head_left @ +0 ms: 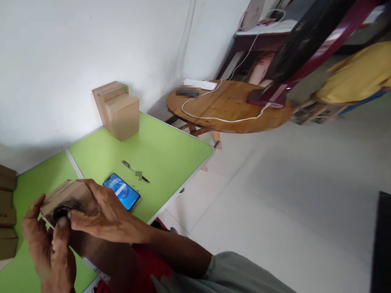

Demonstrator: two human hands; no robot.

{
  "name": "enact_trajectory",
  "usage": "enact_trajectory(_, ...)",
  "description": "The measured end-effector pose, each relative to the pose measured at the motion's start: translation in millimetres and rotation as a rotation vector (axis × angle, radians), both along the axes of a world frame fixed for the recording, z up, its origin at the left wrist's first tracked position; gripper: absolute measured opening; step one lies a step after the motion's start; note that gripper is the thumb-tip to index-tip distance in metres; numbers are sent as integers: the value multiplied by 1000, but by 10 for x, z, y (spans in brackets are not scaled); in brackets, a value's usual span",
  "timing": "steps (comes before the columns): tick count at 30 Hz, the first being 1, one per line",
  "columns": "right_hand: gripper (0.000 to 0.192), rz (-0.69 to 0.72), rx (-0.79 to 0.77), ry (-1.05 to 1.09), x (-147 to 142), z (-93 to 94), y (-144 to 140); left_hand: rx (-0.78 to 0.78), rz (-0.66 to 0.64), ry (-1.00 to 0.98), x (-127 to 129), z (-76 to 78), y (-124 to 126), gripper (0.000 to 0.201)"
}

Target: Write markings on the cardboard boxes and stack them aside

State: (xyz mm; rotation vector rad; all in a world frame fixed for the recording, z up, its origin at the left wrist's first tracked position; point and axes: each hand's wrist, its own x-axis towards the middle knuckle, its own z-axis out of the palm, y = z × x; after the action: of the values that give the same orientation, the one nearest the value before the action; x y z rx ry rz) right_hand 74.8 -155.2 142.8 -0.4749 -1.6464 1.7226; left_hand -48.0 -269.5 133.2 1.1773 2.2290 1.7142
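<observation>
Between my two hands is a small brown cardboard box (65, 191), tilted above the green table (171, 150). Its near end has a dark round opening with black smudges around it. My left hand (50, 248) grips the box from the left, its thumb at the opening's lower edge. Wrapped over the right side is my right hand (106, 213), with its thumb at the opening too. What lies inside the opening is too dark to make out. Just beyond my right hand, a phone (124, 191) with a lit blue screen lies beside a black pen (130, 166).
Two cardboard boxes (124, 118) stand against the wall at the table's back. More boxes (6, 211) are stacked at the left edge. Past the table's right end, a round wooden table (226, 97) carries a white cable and a monitor on a stand. A person in yellow (357, 73) sits behind.
</observation>
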Motion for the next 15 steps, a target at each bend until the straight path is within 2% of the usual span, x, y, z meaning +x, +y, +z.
enact_trajectory(2, 53, 74, 28, 48, 97, -81, 132, 35, 60, -18, 22, 29, 48, 81)
enact_trajectory(4, 54, 1, 107, -69, 228, -214, 335, 76, 63, -54, 8, 50, 75, 84)
enact_trajectory(7, 49, -349, 259, -672, 457, -489, 666, 75, 10, -127, -87, 31, 45, 94)
enact_trajectory(8, 41, -421, 266, -876, 529, -590, 757, 52, -9, -151, -130, 8, 18, 99)
enact_trajectory(10, 23, -459, 223, -1104, 652, -784, 889, 4, -33, -198, -210, -58, -49, 110)
enact_trajectory(13, 4, -446, 170, -1140, 760, -999, 974, -45, -69, -249, -268, -156, -140, 123)
enact_trajectory(15, 13, -448, 155, -1098, 780, -1054, 980, -53, -109, -255, -259, -190, -171, 137)
